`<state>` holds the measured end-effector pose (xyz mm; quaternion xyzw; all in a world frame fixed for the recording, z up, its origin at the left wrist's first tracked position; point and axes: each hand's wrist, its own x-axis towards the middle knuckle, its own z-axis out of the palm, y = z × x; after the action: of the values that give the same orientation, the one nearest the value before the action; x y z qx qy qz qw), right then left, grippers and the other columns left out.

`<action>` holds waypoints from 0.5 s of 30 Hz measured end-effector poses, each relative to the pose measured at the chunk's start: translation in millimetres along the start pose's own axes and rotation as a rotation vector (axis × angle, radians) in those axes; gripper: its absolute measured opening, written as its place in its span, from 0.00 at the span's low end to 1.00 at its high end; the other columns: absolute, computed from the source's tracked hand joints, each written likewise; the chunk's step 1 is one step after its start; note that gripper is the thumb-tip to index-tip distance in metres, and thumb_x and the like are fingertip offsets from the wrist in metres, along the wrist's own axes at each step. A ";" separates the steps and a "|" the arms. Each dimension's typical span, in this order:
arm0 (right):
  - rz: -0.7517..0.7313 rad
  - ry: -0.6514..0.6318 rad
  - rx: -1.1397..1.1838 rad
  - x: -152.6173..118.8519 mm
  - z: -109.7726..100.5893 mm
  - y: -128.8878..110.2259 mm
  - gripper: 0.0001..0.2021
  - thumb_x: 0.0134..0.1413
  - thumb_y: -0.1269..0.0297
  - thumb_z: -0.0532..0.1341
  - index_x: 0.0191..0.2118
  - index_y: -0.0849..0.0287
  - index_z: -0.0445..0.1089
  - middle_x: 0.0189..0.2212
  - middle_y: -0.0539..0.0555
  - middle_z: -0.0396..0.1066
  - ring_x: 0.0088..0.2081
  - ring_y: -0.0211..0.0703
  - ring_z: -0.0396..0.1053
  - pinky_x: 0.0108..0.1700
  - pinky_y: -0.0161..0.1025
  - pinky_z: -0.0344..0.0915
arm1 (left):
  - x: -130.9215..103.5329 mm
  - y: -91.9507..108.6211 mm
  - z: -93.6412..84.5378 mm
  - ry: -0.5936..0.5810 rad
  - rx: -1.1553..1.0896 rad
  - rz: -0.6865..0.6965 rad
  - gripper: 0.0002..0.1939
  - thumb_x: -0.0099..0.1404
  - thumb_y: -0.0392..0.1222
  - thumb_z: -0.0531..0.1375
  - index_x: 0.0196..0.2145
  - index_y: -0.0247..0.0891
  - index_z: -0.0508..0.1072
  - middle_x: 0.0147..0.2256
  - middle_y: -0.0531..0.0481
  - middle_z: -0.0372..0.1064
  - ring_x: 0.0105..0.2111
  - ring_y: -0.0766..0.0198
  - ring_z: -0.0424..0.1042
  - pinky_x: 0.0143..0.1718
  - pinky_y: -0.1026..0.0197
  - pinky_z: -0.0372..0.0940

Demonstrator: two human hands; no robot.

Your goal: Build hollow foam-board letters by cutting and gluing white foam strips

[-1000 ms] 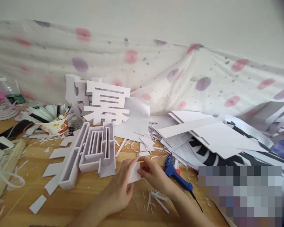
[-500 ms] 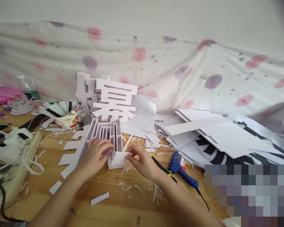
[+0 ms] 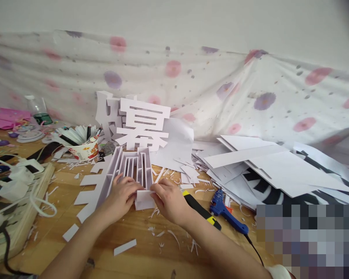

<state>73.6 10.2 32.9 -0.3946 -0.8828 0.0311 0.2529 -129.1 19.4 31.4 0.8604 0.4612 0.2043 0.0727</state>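
A small white board strip (image 3: 144, 195) spans the gap between my two hands, at the near end of a white hollow character (image 3: 149, 170) built from upright board walls. My left hand (image 3: 123, 197) is closed, thumb and fingers pinching the strip's left end, its wrist over the character's left side. With bent fingers, my right hand (image 3: 169, 199) pinches the right end. The fingertips partly hide where strip and walls meet, so I cannot tell whether they are joined. Behind stands a finished-looking white cut-out character (image 3: 145, 121).
A blue glue gun (image 3: 228, 215) and a black-yellow cutter (image 3: 202, 209) lie right of my hands. White sheets (image 3: 267, 166) are piled farther right. At left are a paper bowl of pens (image 3: 84, 150), a power strip (image 3: 37, 209) and white cables. Paper scraps litter the wooden table (image 3: 151, 255).
My right hand has shifted slightly left, closer to my left hand. The strip now sits more upright against the character's near end. The whole view has moved a little.
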 end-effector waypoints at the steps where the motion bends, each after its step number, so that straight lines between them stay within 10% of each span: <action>1: -0.006 -0.009 -0.026 0.5 -1.3 -1.2 0.06 0.57 0.72 0.52 0.37 0.60 0.65 0.30 0.55 0.71 0.38 0.46 0.63 0.38 0.37 0.60 | -0.2 -0.1 0.3 -0.001 0.000 -0.004 0.18 0.55 0.26 0.49 0.37 0.43 0.70 0.37 0.52 0.73 0.44 0.57 0.66 0.56 0.41 0.42; 15: -0.051 -0.128 -0.065 -1.0 9.4 0.9 0.05 0.53 0.75 0.55 0.34 0.60 0.67 0.27 0.53 0.70 0.37 0.44 0.63 0.38 0.35 0.56 | -3.5 -0.4 3.9 0.039 -0.071 0.028 0.16 0.60 0.29 0.48 0.36 0.45 0.71 0.37 0.54 0.74 0.41 0.59 0.66 0.52 0.45 0.50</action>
<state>70.3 11.5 24.1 -0.3771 -0.9075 0.0209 0.1839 -129.5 16.9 26.8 0.8594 0.4430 0.2384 0.0914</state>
